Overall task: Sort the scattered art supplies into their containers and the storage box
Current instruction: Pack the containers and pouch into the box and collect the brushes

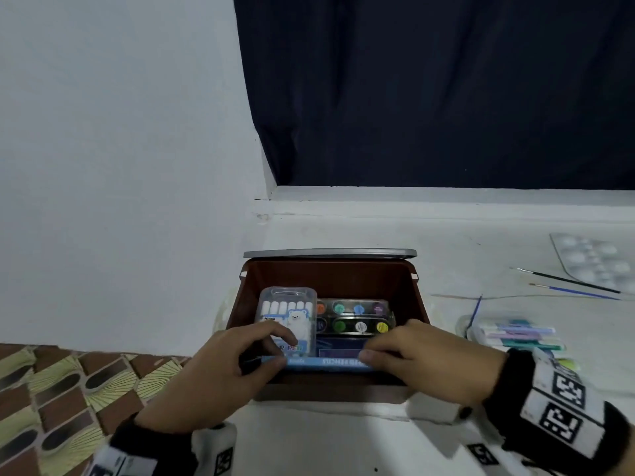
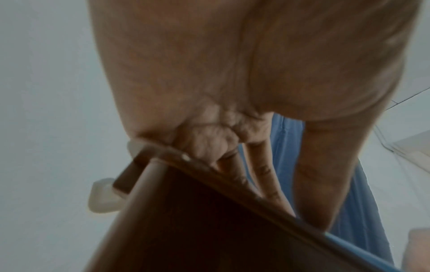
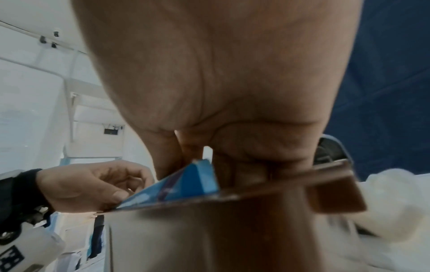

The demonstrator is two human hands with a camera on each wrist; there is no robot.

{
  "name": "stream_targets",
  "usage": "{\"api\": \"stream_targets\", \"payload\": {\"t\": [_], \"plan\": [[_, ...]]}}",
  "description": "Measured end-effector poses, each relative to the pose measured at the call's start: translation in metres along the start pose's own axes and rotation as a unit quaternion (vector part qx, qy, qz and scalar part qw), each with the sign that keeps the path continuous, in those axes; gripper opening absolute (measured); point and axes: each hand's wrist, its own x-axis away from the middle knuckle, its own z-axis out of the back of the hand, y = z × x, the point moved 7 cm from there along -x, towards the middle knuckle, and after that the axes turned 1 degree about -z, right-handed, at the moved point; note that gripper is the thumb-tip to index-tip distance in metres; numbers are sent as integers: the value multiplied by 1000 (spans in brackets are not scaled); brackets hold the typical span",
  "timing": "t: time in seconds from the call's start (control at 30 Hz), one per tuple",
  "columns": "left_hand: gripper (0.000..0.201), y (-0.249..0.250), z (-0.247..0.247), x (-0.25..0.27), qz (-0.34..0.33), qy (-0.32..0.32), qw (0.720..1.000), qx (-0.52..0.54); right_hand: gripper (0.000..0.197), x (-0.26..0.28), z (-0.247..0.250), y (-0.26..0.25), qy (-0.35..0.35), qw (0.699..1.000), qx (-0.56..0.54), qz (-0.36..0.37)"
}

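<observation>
Pencil box [image 1: 323, 361] pinched between both hands' grip over storage box [image 1: 417, 297].

White wall [image 1: 120, 149]: fills the upper left of the frame. Dark navy curtain [image 1: 446, 87]: hangs across the upper right, its lower edge meeting a white ledge [image 1: 446, 195] that runs rightward from the centre. Patterned cloth [image 1: 51, 400]: lower left corner, brown blocks with yellow-green fan shapes and dark ovals, lying beside the white bench [image 1: 343, 438]. In the right wrist view, a white door frame [image 3: 74, 117] shows at left, blurred
</observation>
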Motion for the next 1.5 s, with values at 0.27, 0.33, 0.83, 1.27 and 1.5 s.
{"api": "stream_targets", "payload": {"t": [0.27,0.33,0.83,1.27,1.5], "plan": [[33,-2,-12,-14,25,-26,999,15,42,2,-10,8,-45,996,49,-62],[32,-4,-15,-16,32,-9,999,5,38,3,-10,5,-49,995,56,-63],[18,36,-35,-17,-39,122,992,-21,15,25,11,29,132,975,-171,43],[19,173,-138,-96,-48,206,953,216,11,144,76,195,305,931,-193,-61],[42,154,-240,-134,119,118,975,146,18,176,54,306,232,935,-210,-168]]}}
